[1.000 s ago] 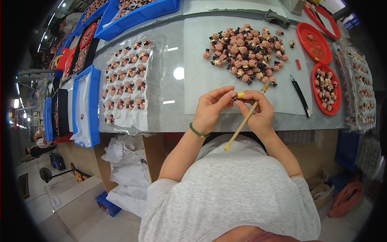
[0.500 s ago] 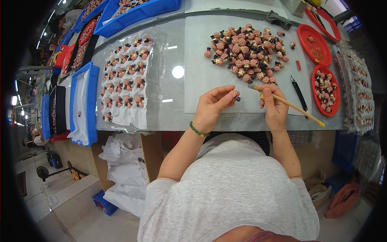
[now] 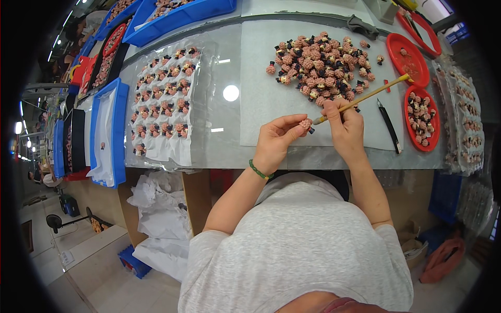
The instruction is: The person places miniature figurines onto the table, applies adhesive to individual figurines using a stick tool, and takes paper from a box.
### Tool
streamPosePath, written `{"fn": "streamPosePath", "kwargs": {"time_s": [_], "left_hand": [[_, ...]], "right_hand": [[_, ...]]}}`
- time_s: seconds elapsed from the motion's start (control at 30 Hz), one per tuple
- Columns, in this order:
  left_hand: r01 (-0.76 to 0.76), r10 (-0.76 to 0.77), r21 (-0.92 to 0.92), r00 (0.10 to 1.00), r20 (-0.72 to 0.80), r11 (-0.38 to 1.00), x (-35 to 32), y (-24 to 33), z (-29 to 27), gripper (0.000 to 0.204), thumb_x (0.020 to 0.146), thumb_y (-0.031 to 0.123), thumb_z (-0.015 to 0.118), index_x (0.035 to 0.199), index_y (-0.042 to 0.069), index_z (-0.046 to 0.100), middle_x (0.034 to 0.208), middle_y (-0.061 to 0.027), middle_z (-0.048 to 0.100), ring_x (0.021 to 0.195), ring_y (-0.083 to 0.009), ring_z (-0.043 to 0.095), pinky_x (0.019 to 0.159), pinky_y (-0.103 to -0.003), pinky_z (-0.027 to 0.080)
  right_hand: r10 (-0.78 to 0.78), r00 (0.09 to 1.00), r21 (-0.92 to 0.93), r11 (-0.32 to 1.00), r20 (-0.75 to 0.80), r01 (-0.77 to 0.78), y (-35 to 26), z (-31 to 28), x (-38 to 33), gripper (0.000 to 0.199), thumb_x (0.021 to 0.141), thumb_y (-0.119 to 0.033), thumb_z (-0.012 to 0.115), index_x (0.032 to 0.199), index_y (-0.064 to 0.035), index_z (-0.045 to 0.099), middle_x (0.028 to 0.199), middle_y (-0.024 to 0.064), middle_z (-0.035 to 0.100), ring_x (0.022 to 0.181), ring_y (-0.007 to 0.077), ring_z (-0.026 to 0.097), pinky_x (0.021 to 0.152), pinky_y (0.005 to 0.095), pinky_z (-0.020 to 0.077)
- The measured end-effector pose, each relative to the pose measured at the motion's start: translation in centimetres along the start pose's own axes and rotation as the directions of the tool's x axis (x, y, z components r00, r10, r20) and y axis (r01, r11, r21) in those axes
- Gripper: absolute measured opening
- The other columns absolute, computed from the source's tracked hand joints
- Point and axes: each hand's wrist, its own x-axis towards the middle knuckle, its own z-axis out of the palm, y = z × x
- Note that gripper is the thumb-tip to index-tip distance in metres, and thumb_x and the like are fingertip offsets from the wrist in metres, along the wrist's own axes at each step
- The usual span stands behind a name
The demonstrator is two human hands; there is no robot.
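Between the thumb and fingers of my left hand [image 3: 276,140] is a small figurine [image 3: 306,125] with a knobbly pink top and a dark lower part. My right hand [image 3: 345,128] grips a thin wooden-handled brush [image 3: 368,96]. The brush's grey tip touches or nearly touches the figurine; the handle slants up to the right. Just beyond my hands a heap of similar pink and dark figurines [image 3: 318,65] lies on a white sheet [image 3: 255,94]. To the right of my right hand lies a black pen-like knife [image 3: 389,125].
At the left, a clear plastic tray [image 3: 162,104] holds rows of figurines on white paper, with a blue tray [image 3: 122,120] beyond it. Red dishes [image 3: 436,136] stand at the right, near stacked plastic trays [image 3: 467,115]. A small red piece [image 3: 386,86] and a grey cloth [image 3: 362,27] also lie there.
My right hand has moved left and turned the brush, bringing its grey tip to the figurine while the handle end swung upward. My left hand has shifted slightly right, still holding the figurine.
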Motion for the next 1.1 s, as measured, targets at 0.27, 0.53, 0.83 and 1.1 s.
{"fn": "streamPosePath", "kwargs": {"time_s": [0.27, 0.53, 0.83, 1.1], "left_hand": [[0.015, -0.015, 0.011, 1.0, -0.013, 1.0, 0.0, 0.6, 0.1, 0.026, 0.083, 0.003, 0.054, 0.107, -0.004, 0.054, 0.097, -0.0102, 0.06, 0.085, -0.014, 0.057, 0.077, -0.026, 0.047], [-0.078, 0.169, 0.454, 0.972, -0.163, 0.888, 4.7, 3.4, -1.2, 0.026, 0.082, 0.012, 0.057, 0.105, 0.0, 0.05, 0.086, -0.0045, 0.052, 0.081, -0.0134, 0.055, 0.07, -0.03, 0.047], [-0.215, 0.518, 0.973, 0.824, 0.23, -0.089, 8.2, 2.8, -2.0, 0.016, 0.07, 0.007, 0.062, 0.082, 0.004, 0.053, 0.084, -0.0108, 0.05, 0.08, -0.0286, 0.05, 0.069, -0.037, 0.043], [-0.244, 0.524, 0.967, 0.816, 0.244, -0.072, 7.2, 2.5, -1.7, 0.021, 0.068, 0.009, 0.065, 0.085, 0.006, 0.052, 0.087, -0.0116, 0.052, 0.083, -0.0295, 0.051, 0.068, -0.038, 0.045]], "right_hand": [[-0.195, 0.981, -0.023, 0.981, -0.008, 0.195, 1.9, -0.3, -0.1, 0.025, 0.09, -0.024, 0.049, 0.085, -0.0016, 0.057, 0.073, 0.0019, 0.054, 0.057, 0.0042, 0.042, 0.049, 0.0183, 0.0309], [-0.051, 0.983, 0.165, 0.986, 0.176, 0.021, 4.2, 0.0, -3.6, 0.022, 0.09, -0.022, 0.047, 0.09, -0.0009, 0.054, 0.077, 0.0041, 0.056, 0.06, 0.0052, 0.049, 0.049, 0.0167, 0.0361], [-0.054, 0.982, 0.116, 0.993, 0.182, 0.033, 4.7, -0.4, -3.5, 0.023, 0.089, -0.022, 0.048, 0.084, -0.0008, 0.054, 0.069, 0.0024, 0.054, 0.058, 0.0052, 0.049, 0.047, 0.0175, 0.0369], [-0.097, 0.979, 0.106, 0.991, 0.182, 0.079, 4.4, -0.4, -3.6, 0.021, 0.089, -0.02, 0.049, 0.081, -0.0011, 0.054, 0.065, 0.0015, 0.053, 0.055, 0.0054, 0.049, 0.048, 0.0176, 0.0371]]}}
